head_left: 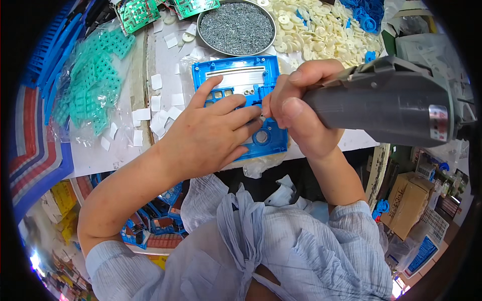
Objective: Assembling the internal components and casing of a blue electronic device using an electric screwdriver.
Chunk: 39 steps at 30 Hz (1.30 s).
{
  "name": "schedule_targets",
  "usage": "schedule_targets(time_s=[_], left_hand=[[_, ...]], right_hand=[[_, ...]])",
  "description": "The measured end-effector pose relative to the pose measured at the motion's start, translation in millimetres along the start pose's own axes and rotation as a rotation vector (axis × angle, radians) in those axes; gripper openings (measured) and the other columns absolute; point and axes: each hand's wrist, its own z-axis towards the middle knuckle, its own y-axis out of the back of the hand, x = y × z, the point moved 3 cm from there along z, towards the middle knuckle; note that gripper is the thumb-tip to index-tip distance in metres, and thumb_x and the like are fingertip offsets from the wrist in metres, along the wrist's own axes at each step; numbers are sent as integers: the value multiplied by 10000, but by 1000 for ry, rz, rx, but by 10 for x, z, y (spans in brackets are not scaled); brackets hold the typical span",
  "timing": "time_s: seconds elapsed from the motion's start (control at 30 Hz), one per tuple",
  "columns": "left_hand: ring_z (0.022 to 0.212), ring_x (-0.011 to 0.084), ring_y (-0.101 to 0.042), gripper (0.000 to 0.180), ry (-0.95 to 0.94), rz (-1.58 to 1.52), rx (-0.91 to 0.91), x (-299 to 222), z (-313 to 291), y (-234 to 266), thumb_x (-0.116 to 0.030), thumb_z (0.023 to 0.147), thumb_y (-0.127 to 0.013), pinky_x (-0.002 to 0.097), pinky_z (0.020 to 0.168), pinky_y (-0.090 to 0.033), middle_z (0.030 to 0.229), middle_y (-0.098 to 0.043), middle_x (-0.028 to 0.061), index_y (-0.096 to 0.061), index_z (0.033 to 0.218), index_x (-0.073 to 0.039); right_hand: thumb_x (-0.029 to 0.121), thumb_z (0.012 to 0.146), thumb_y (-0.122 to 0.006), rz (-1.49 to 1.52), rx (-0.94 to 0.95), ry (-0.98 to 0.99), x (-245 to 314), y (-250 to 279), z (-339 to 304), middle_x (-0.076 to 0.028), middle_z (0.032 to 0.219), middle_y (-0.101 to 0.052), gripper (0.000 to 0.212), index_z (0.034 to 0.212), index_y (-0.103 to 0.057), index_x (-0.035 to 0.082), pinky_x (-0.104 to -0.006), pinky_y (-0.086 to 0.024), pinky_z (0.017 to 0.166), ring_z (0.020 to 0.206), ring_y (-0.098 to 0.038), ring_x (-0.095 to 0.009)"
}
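Note:
A blue plastic casing (273, 144) lies on the work table, its inner side with posts, slots and a round opening facing up. Spread across it, my left hand (211, 123) rests with fingers stretched out, thumb near the casing's front edge. My right hand (306, 108) is wrapped round the front end of a dark grey electric screwdriver (386, 103), which lies almost level and points left at the casing. Its tip is hidden behind my right fingers, close to my left fingertips, so I cannot tell whether it touches a screw.
Behind the casing stands a round metal bowl (202, 37) of small screws (236, 27). Cream plastic discs (321, 37) are heaped to its right, blue parts (364, 15) beyond. Green keypads (95, 83), white paper squares (143, 114) and green circuit boards (138, 14) lie left. A cardboard box (406, 203) stands lower right.

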Motion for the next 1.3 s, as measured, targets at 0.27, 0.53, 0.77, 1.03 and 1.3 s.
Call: schedule_targets(time_s=[0.27,0.53,0.77,1.03,1.3], left_hand=[[1212,148,-540,363,-48,1,-51,46,20,-10,-340,838,-731,554,1202,-224,1218,-593,-27,-694,1160,-177],[1218,140,-544,315,-171,28,-10,145,97,22,-281,839,-711,532,1171,-277,1174,-608,-21,-694,1130,-159],[1144,126,-562,246,-279,27,34,244,169,67,-247,861,-657,480,1115,-348,1111,-616,-25,-729,1076,-149],[1184,232,-561,346,-130,-1,-83,112,52,-69,-203,798,-728,496,1082,-362,1205,-621,39,-687,1138,-155],[1190,300,-568,452,8,-44,-182,14,-149,-122,-149,760,-758,521,1054,-409,1247,-605,86,-670,1204,-147]], right_hand=[[-27,866,-680,-38,-19,52,2,41,33,-46,864,-589,315,1146,-538,-5,-224,-444,613,703,-560,-73],[-17,868,-690,-36,10,52,-41,53,-1,-49,899,-591,316,1146,-541,0,-228,-453,613,700,-559,-72],[89,929,-664,-188,107,3,72,43,46,-39,663,-500,315,1165,-457,68,-361,-498,598,567,-496,-147],[110,936,-666,-125,47,32,234,118,113,-43,672,-512,344,1218,-474,60,-361,-497,612,586,-506,-160],[31,849,-724,-560,-49,-13,313,250,242,-76,872,-675,421,1235,-558,11,-367,-539,827,763,-634,-173]])
